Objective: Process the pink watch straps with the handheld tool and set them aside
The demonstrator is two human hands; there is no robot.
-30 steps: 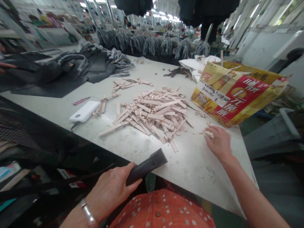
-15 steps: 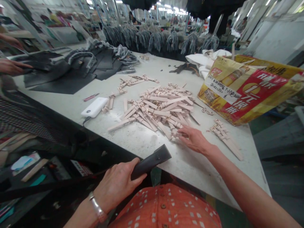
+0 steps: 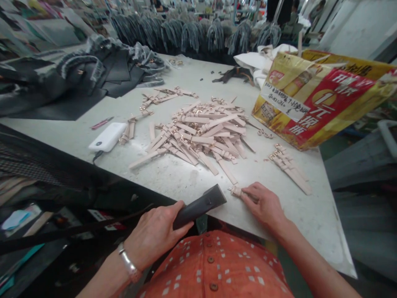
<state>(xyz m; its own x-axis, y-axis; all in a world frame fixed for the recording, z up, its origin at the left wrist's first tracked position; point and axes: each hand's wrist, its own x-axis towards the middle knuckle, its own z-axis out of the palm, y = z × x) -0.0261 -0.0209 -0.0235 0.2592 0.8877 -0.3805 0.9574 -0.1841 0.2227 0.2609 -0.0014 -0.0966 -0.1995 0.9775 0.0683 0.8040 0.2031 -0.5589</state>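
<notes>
My left hand is closed round the handle of a black tool whose flat head rests at the table's near edge. My right hand lies just right of that head, fingers pinched on one beige strap with a gold buckle that lies on the table. A big pile of the same beige straps covers the middle of the white table. A small row of finished-looking straps lies apart at the right.
A yellow and red printed bag stands at the right rear. A white power bank with a cable and a red pen lie left of the pile. Black leather pieces and bags fill the far left.
My right hand moved from the small row at the right to the pile, took one strap, and drew it back beside the black tool's head. My left hand stayed.
</notes>
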